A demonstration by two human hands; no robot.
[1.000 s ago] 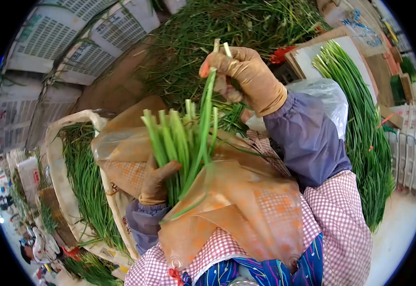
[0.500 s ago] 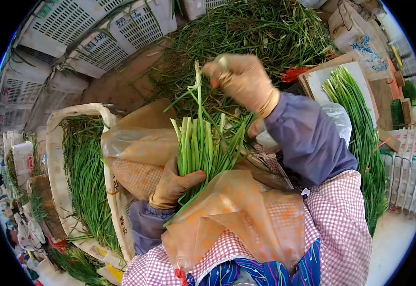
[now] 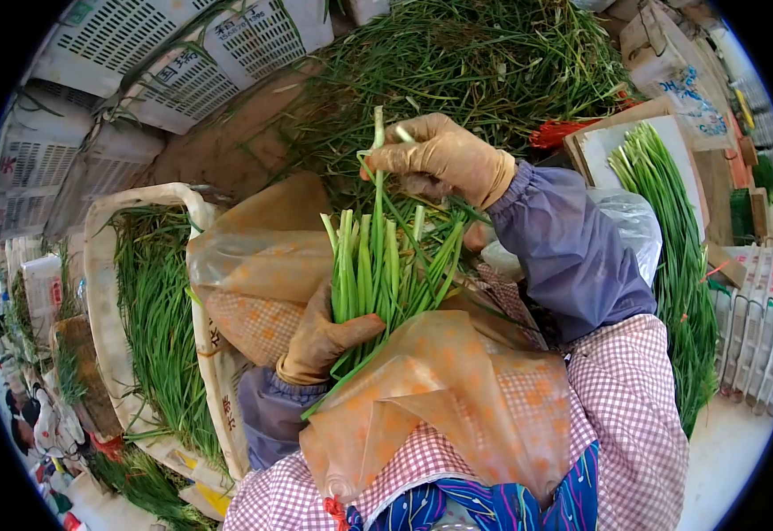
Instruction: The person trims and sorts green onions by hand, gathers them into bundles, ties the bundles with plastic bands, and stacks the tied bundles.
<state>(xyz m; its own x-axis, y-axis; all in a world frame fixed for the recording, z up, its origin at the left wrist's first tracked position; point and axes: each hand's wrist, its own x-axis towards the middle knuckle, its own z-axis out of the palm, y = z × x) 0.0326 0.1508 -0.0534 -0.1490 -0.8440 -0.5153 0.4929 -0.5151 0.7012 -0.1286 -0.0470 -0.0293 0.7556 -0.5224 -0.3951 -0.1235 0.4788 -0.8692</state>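
My left hand (image 3: 323, 334), in a tan glove, is wrapped round a bunch of garlic chives (image 3: 364, 274) with the pale cut ends upward. One chive stalk (image 3: 378, 133) stands well above the others. My right hand (image 3: 440, 157), also gloved, pinches this stalk at its upper part, where a thin green leaf bends off to the side. A short whitish stem piece shows between the right fingers. The lower leaves of the bunch run down over the translucent plastic apron (image 3: 431, 380) on my lap.
A white basket (image 3: 99, 265) of chives stands at left. Loose leaves form a big heap (image 3: 466, 71) ahead. Trimmed chives (image 3: 661, 212) lie on a board at right, near red ties (image 3: 553, 134). White crates (image 3: 130, 40) line the far left.
My right hand has come down and slightly left, from beside the tall stalk to a pinch on it. My left hand keeps its hold on the bunch.
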